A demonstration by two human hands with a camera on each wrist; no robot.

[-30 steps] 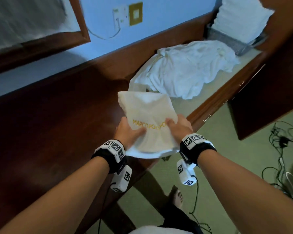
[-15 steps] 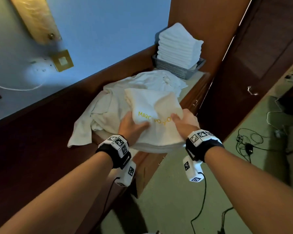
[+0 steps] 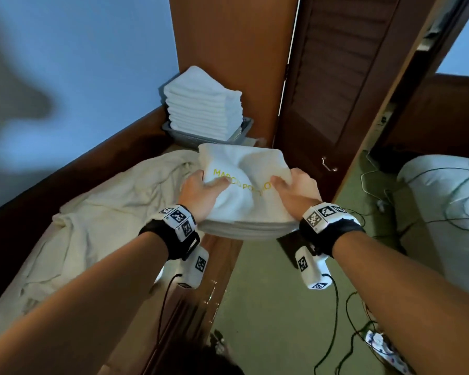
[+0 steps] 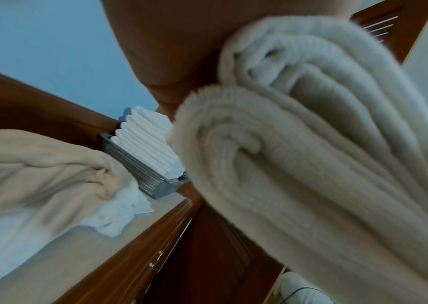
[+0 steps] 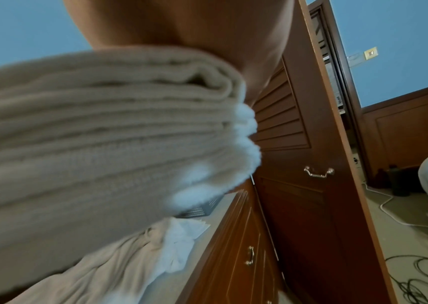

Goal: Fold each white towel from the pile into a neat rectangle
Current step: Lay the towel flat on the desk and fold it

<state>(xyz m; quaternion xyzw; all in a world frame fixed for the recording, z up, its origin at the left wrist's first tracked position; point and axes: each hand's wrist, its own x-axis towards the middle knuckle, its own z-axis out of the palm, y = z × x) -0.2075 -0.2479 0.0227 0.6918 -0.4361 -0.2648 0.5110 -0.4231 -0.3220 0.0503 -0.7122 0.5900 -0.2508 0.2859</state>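
Observation:
A folded white towel (image 3: 244, 190) with yellow lettering is held in the air by both hands, above the edge of the wooden counter (image 3: 217, 255). My left hand (image 3: 201, 190) grips its left side, thumb on top. My right hand (image 3: 295, 189) grips the right side the same way. The wrist views show the towel's stacked folded layers (image 4: 298, 164) (image 5: 90, 144) from below, close and blurred. A stack of folded white towels (image 3: 203, 104) sits in a grey mesh basket (image 3: 243, 131) just beyond the held towel. The unfolded pile (image 3: 106, 212) lies on the counter to the left.
A louvred wooden door (image 3: 333, 85) stands open to the right of the basket. Cables (image 3: 363, 315) run over the green floor. A white bed (image 3: 450, 201) is at the far right. Drawer handles (image 5: 250, 255) line the counter front.
Both hands have carried the folded towel to the right, along the counter and past the unfolded pile, up to the basket of folded towels. The grip has not changed.

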